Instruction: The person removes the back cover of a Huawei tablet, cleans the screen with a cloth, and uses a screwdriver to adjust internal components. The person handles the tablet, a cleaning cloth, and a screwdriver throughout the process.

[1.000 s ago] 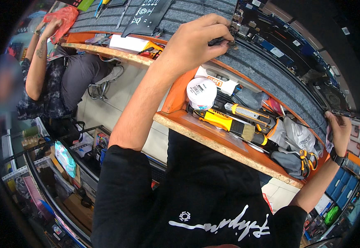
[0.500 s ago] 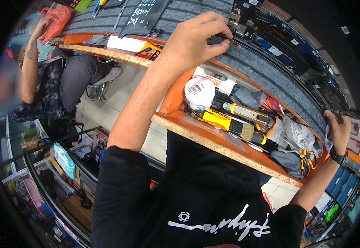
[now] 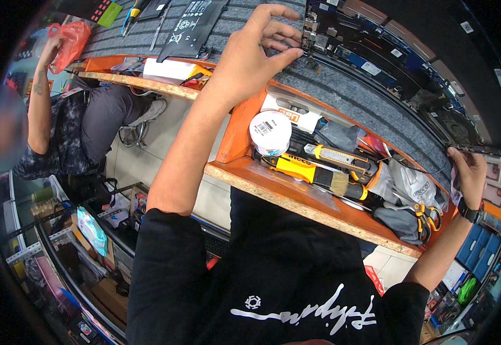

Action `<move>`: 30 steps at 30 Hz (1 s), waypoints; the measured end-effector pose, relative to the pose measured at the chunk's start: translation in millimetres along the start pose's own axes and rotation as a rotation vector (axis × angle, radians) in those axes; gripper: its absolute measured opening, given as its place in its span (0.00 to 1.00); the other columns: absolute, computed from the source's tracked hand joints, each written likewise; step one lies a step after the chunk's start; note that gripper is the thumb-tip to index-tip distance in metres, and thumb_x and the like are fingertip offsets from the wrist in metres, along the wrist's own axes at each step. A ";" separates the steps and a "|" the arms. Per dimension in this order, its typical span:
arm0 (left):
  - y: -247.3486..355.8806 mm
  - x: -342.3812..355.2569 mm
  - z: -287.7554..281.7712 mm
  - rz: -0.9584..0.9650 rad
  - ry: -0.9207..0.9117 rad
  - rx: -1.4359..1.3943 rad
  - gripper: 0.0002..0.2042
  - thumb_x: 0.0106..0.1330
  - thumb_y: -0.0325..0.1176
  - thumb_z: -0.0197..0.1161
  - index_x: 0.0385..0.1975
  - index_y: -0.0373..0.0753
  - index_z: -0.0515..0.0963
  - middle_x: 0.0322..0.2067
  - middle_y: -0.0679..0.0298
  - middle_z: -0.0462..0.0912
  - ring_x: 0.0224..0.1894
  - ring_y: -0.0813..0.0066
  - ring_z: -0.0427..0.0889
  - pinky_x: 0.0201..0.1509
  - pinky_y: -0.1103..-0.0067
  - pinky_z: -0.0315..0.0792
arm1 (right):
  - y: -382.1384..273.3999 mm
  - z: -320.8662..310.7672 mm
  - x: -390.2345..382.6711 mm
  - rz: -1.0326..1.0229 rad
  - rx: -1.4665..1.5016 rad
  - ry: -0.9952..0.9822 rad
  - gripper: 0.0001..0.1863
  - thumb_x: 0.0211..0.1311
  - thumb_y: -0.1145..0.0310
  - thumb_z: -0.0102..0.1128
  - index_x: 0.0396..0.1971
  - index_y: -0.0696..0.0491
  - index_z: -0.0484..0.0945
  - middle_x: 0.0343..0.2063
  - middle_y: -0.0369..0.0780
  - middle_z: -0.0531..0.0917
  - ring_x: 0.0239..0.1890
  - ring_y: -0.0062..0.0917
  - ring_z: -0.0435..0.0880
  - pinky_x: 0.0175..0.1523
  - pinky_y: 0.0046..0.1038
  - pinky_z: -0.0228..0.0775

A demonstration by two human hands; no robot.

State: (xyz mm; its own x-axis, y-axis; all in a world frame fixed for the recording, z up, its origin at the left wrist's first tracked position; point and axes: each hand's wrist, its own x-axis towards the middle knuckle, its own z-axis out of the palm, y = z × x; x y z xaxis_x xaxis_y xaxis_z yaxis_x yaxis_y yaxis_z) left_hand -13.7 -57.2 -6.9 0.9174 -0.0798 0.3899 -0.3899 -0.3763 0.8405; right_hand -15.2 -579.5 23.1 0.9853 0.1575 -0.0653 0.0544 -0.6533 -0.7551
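Observation:
A laptop (image 3: 371,40) with exposed circuit boards and fan lies on the ridged grey mat (image 3: 342,86). My left hand (image 3: 270,49) is at its left side, fingers curled but apart, thumb and fingertips touching or very near the edge. My right hand (image 3: 469,169) grips the laptop's right end between thumb and fingers. Below the mat an orange drawer (image 3: 245,138) holds a round white tub (image 3: 270,132), a yellow-handled brush (image 3: 296,167), a utility knife (image 3: 342,158), scissors (image 3: 426,221) and grey gloves (image 3: 405,184).
A flat black battery pack (image 3: 187,29) and a screwdriver (image 3: 130,17) lie farther left on the mat. A co-worker (image 3: 61,126) at the left has a hand at a red plastic bag (image 3: 72,43). Crowded shelving (image 3: 78,264) stands at lower left.
My left hand's fingers have spread from a tighter curl. The drawer, mat and laptop appear a little higher and farther left in the picture. The co-worker's hand has moved slightly lower.

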 end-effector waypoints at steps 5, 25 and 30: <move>0.7 2.0 -1.5 0.053 -0.040 0.174 0.16 0.63 0.26 0.72 0.50 0.36 0.81 0.40 0.63 0.87 0.44 0.78 0.85 0.50 0.80 0.80 | -15.2 9.7 0.0 -0.040 0.003 0.033 0.05 0.64 0.76 0.68 0.36 0.62 0.84 0.32 0.36 0.88 0.34 0.14 0.83 0.42 0.18 0.71; -1.8 8.0 -3.9 0.030 -0.082 0.165 0.13 0.63 0.27 0.73 0.46 0.35 0.81 0.40 0.64 0.87 0.43 0.79 0.86 0.48 0.82 0.81 | 11.2 -0.7 0.8 0.003 0.064 0.029 0.08 0.65 0.79 0.66 0.43 0.61 0.82 0.38 0.35 0.87 0.39 0.15 0.82 0.47 0.19 0.72; -2.0 7.4 -2.9 -0.011 -0.080 0.129 0.12 0.64 0.26 0.72 0.46 0.34 0.81 0.41 0.64 0.87 0.44 0.80 0.86 0.47 0.82 0.81 | 11.3 -3.9 0.3 0.004 0.019 0.018 0.09 0.65 0.79 0.67 0.44 0.61 0.83 0.39 0.35 0.87 0.39 0.15 0.82 0.47 0.20 0.73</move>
State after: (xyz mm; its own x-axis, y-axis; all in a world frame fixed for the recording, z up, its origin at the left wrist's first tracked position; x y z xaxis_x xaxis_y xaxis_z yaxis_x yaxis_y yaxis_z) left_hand -6.3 -54.4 -4.6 0.9270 -0.1465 0.3452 -0.3710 -0.4930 0.7870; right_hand -13.6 -589.8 17.1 0.9883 0.1415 -0.0573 0.0471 -0.6398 -0.7671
